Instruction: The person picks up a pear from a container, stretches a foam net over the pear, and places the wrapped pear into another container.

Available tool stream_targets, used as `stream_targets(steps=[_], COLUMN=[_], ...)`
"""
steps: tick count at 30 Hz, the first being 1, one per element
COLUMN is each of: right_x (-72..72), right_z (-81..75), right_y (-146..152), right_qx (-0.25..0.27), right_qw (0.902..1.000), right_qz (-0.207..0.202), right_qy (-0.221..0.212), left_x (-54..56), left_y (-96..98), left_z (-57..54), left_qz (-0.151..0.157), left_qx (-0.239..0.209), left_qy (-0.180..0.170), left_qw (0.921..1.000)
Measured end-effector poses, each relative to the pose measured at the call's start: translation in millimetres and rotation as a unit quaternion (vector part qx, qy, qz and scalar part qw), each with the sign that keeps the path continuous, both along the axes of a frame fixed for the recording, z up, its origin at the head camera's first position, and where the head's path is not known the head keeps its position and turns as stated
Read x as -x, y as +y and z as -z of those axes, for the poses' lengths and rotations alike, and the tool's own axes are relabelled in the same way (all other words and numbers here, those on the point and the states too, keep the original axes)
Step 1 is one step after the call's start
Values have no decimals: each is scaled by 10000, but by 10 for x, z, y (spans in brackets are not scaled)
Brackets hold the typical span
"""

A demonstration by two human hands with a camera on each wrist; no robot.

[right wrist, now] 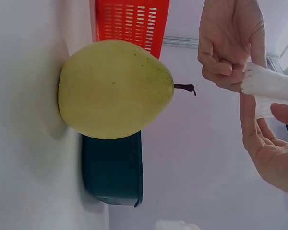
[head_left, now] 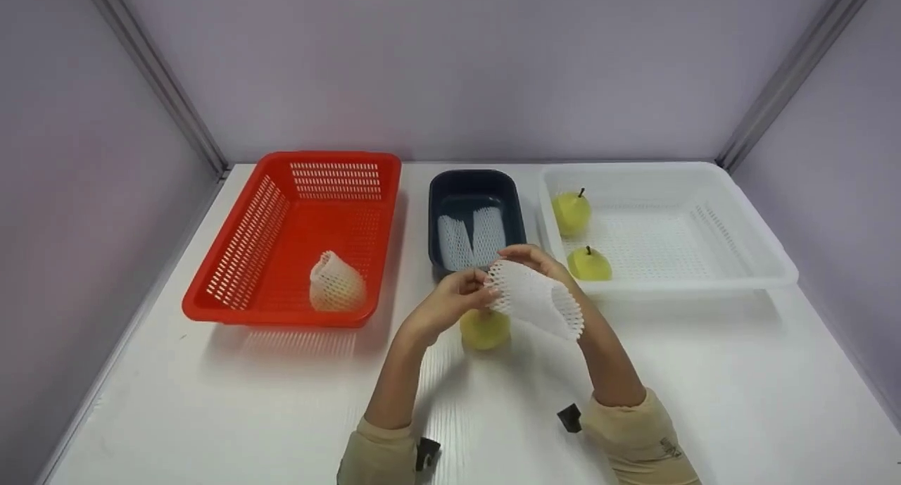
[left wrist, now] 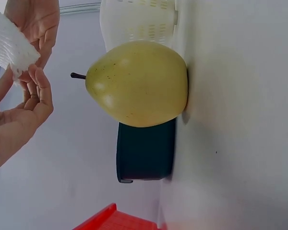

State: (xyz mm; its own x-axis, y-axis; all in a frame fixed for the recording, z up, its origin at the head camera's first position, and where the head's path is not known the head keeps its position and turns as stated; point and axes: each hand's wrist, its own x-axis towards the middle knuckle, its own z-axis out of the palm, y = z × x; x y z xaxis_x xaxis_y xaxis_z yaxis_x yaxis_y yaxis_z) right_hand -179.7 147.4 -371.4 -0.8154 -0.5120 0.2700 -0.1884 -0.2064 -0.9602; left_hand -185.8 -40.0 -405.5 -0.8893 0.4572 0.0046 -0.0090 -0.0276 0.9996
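Both hands hold a white foam fruit net [head_left: 533, 296] over the table in the head view. My left hand [head_left: 450, 305] pinches its left end between thumb and fingers. On its far side, my right hand [head_left: 533, 255] grips the same net, with thumb and fingers on either side of it in the right wrist view. A yellow pear [head_left: 486, 331] stands upright on the table just below the hands, stem up; both wrist views show this pear [left wrist: 137, 84] whole and bare. The net's right end gapes open, and no fruit shows inside.
A red basket [head_left: 246, 189] at left holds one netted fruit [head_left: 338, 284]. Behind the hands, a dark blue bin [head_left: 475, 177] contains foam nets [head_left: 488, 233]. The white basket [head_left: 704, 284] at right has two pears [head_left: 590, 264] along its left side.
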Motion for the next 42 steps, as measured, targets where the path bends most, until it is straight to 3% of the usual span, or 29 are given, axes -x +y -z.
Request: stream_targets(steps=[3,8,11,21,27,31,36,39,42], right_x=[-44,61,108,135,136,127,116,114,110], right_z=[-45,85,138,189,194,187,180,174,173], right_y=[5,38,51,42,55,69,87,94,101], right_qx=[-133,-725,-784,143,452,708,1160,1087,913], right_qw=[9997,9913,9878,9874,9793,9697,9509,9517,9595], right_qz=[97,786,944,553,395,252,255,182,-19], right_qy=[-183,-761,-956,-1476,-1934,-2324,-2856,-2867,-2664], left_x=[4,8,10,3,28,34,26,16,8], left_y=[-7,-3,-5,-28,-20,-30,-50,-49,-39], left_z=[5,1,5,7,2,-2,-14,-20,-23], left_qz=[22,-39,-116,-212,-85,-90,42,101,159], left_qx=[-93,-353,-474,-491,-1388,-2170,-3325,-3894,-4210], left_qy=[2,-104,-140,-41,-365,-645,-1088,-1333,-1414], left_qw=[10000,9993,9987,9986,9896,9740,9368,9113,8958])
